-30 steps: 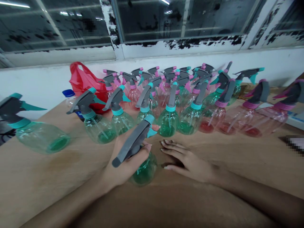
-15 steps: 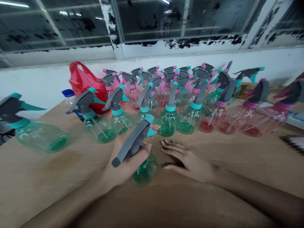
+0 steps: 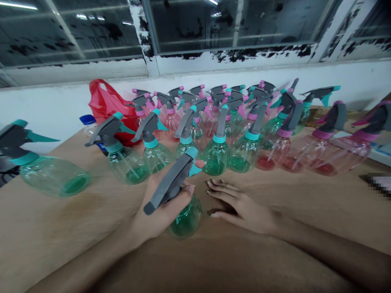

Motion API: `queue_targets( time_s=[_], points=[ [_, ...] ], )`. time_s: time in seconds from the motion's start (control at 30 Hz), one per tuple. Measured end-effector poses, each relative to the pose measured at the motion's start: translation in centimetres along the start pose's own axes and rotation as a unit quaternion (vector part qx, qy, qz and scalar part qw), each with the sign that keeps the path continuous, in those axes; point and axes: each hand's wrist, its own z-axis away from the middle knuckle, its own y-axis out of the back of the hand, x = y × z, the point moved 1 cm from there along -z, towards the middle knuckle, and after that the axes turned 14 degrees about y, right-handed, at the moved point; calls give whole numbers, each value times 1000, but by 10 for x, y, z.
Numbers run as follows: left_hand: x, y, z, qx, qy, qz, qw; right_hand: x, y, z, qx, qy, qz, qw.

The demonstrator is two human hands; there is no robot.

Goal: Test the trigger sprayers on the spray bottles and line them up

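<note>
My left hand point(image 3: 163, 203) is wrapped round the neck of a green spray bottle point(image 3: 187, 219), just under its grey trigger head with a teal nozzle and trigger. The bottle stands on the wooden table point(image 3: 122, 256), and the fingers cover its collar. My right hand point(image 3: 241, 207) lies palm down on the table to the right of that bottle, fingers stretched out and holding nothing. Just beyond both hands stands a front row of spray bottles, among them a green one with a teal collar point(image 3: 216, 158) and a pink one with a pink collar point(image 3: 271, 152).
Several more pink and green spray bottles crowd behind the front row. One green spray bottle point(image 3: 51, 175) stands apart at far left. A red plastic bag point(image 3: 111, 103) and a blue-capped bottle point(image 3: 88, 126) are at back left, before a white wall point(image 3: 39, 108) with windows. A blurred flat object point(image 3: 380, 183) lies far right.
</note>
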Motion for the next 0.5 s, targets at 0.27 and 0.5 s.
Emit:
queue_targets(
  time_s=[0.27, 0.5],
  points=[
    [1, -1, 0, 5, 1, 12, 1000, 0, -1, 0, -7, -5, 10, 1000],
    [-1, 1, -1, -3, 8, 53, 999, 0, 0, -1, -12, -1, 9, 1000]
  ],
)
